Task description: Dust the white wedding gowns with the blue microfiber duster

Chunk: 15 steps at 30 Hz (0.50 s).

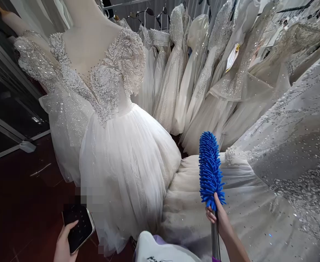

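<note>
A smartphone [79, 230] with a dark screen rests in my left hand [66, 242], low on the left; the thumb lies over the screen and the other fingers are mostly behind the phone. My right hand [222, 221] is wrapped round the metal handle [216, 238] of a duster, just under its head. Bright blue microfibre tufts cover the duster head [210, 167], which points up and away from me. Behind it spreads the pale skirt of a beaded gown [247, 193]. Between my hands stands a white wedding dress [127, 160] with a beaded bodice, on a mannequin.
Several sparkling gowns [176, 80] hang from a rack along the back. Another beaded dress [67, 120] stands behind the mannequin at left. Dark red tiled floor [26, 203] and a metal-framed glass panel [4, 109] lie to the left. White cloth [162, 249] shows at the bottom centre.
</note>
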{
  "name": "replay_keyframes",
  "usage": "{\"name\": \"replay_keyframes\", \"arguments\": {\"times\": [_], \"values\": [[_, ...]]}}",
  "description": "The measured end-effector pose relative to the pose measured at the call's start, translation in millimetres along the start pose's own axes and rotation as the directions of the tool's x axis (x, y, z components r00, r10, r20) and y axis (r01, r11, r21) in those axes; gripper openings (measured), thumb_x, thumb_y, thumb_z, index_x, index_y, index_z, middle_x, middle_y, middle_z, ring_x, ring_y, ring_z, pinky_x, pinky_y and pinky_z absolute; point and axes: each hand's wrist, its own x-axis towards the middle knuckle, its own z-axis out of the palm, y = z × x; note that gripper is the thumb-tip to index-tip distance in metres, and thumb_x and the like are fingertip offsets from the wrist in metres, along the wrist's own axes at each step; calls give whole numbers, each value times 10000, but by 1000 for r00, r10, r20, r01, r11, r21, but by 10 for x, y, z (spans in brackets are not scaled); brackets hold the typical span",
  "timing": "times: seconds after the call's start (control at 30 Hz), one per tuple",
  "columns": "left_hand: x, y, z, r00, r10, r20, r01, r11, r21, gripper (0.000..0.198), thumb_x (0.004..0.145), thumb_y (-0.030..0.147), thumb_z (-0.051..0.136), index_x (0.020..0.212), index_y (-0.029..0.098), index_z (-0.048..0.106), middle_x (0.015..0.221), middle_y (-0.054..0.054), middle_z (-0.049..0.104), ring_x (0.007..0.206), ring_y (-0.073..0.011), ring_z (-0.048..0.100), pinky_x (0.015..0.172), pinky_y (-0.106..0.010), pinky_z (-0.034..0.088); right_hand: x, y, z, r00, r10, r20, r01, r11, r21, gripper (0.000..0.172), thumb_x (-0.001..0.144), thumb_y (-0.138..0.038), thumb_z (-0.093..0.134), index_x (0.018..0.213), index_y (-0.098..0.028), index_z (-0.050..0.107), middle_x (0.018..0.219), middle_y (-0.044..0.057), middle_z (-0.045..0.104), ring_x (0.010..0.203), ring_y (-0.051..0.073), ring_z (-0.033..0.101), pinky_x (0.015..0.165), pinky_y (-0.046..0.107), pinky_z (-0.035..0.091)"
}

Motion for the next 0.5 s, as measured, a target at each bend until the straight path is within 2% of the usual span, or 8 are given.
{"name": "replay_keyframes", "arguments": {"times": [0.1,0.2,0.27,0.37,0.5], "values": [[-77,18,10,999,-45,-9,44,998,-49,208,698,315,710,893,276,648,1013,10,656,884,-231,599,1002,-500,475,35,51,-16,998,40,-46,-37,998,58,678,574,-792,733,484,-174,469,391,-83,339,295,2,244,277,150,234],[-133,11,19,999,-29,-27,27,995,-98,133,767,329,662,889,280,647,984,18,646,872,-209,592,1055,-476,444,56,64,-32,996,44,-78,-38,996,75,685,532,-783,764,484,-169,466,405,-77,377,293,-6,251,269,141,231],[-152,6,24,998,-37,-57,29,989,-146,136,832,398,603,890,278,636,924,18,630,824,-197,582,1032,-458,458,59,48,-35,995,43,-88,-37,997,71,690,523,-786,766,481,-169,459,406,-74,390,290,-8,257,266,140,231],[-132,9,16,988,-115,-102,98,982,-159,201,838,459,612,850,258,604,847,16,606,755,-183,560,941,-407,484,52,-1,-6,997,40,-71,-36,998,60,700,515,-793,763,471,-168,451,399,-71,391,288,-11,257,270,140,239],[-34,17,-32,996,-35,-78,19,981,-192,257,916,440,453,893,244,618,787,7,595,674,-170,541,688,-310,475,51,-46,84,996,25,-87,-22,999,39,692,512,-779,775,487,-162,462,420,-58,435,287,-11,276,274,144,238]]}}
